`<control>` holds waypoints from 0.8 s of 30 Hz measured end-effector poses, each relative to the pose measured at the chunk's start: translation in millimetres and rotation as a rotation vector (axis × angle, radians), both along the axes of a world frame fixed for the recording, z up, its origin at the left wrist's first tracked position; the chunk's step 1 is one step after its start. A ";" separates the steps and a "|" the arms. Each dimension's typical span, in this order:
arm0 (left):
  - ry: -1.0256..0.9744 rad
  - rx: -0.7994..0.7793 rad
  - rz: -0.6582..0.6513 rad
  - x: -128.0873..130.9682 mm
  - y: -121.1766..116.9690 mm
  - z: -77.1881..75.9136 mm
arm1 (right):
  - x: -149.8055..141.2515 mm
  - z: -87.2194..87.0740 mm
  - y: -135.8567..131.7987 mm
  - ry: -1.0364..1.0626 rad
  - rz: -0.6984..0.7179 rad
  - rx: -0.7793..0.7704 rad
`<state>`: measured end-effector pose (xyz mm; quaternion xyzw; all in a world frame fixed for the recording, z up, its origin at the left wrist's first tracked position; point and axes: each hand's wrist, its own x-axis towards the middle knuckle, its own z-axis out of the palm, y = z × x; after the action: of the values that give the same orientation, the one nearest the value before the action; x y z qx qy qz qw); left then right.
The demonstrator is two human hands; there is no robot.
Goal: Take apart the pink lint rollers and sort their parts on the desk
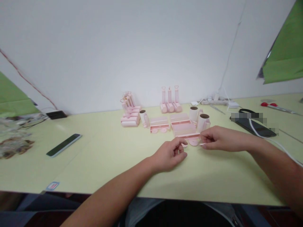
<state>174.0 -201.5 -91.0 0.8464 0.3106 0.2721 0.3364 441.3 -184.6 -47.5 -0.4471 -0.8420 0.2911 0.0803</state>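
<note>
My left hand [170, 154] rests on the pale yellow table [99, 164], fingers curled and pinching a small pink piece near a pink disc [193, 142]. My right hand [216, 137] sits just to the right, fingers pinched on a small pale pink part beside the same disc. Directly behind both hands lies a pink tray [187, 129] with a pink bar along its front. Two pink cups [203, 121] with dark insides stand behind my right hand.
More pink parts stand at the back: stacked rollers [130, 119], upright handles [169, 101], another tray [159, 123]. A phone [63, 145] lies at left, a dark tablet with white cable [257, 126] at right, a power strip [213, 101] and red scissors [272, 105] by the wall.
</note>
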 end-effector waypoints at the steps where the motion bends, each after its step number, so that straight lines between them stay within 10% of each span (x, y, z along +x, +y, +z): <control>1: 0.014 0.001 0.008 -2.3 1.6 0.7 | 8.1 -0.5 4.6 -0.034 -0.035 0.008; 12: 0.066 0.041 0.122 -15.3 14.5 11.8 | 29.7 -20.8 33.7 -0.196 -0.210 -0.001; 24: 0.111 0.093 0.360 -18.2 32.8 -3.1 | 18.9 0.3 18.7 -0.318 -0.281 0.374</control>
<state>155.8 -168.7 -94.1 0.8055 0.4621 0.2947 0.2252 460.2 -165.9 -47.2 -0.5768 -0.8129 0.0428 0.0680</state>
